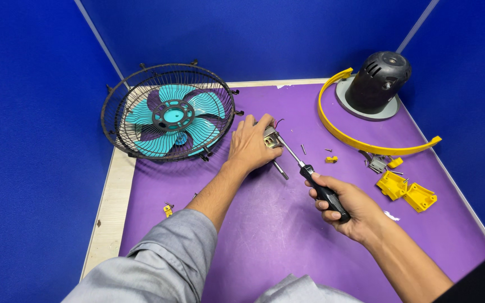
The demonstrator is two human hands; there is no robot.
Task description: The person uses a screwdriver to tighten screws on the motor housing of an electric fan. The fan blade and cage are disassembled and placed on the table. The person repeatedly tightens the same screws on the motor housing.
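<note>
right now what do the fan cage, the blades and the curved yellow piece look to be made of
Fan cage: thin dark wire, probably painted or coated metal, matte.
Blades: teal, smooth, evenly coloured, likely moulded plastic.
Curved yellow piece: thin uniform yellow band with a slight sheen, probably plastic.

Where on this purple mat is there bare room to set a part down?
Bare patches: the purple mat between the two forearms, and the back strip between the black wire fan cage and curved yellow plastic band. Crowded: the right side with yellow plastic brackets, and the middle, where the left hand and right hand work.
</note>
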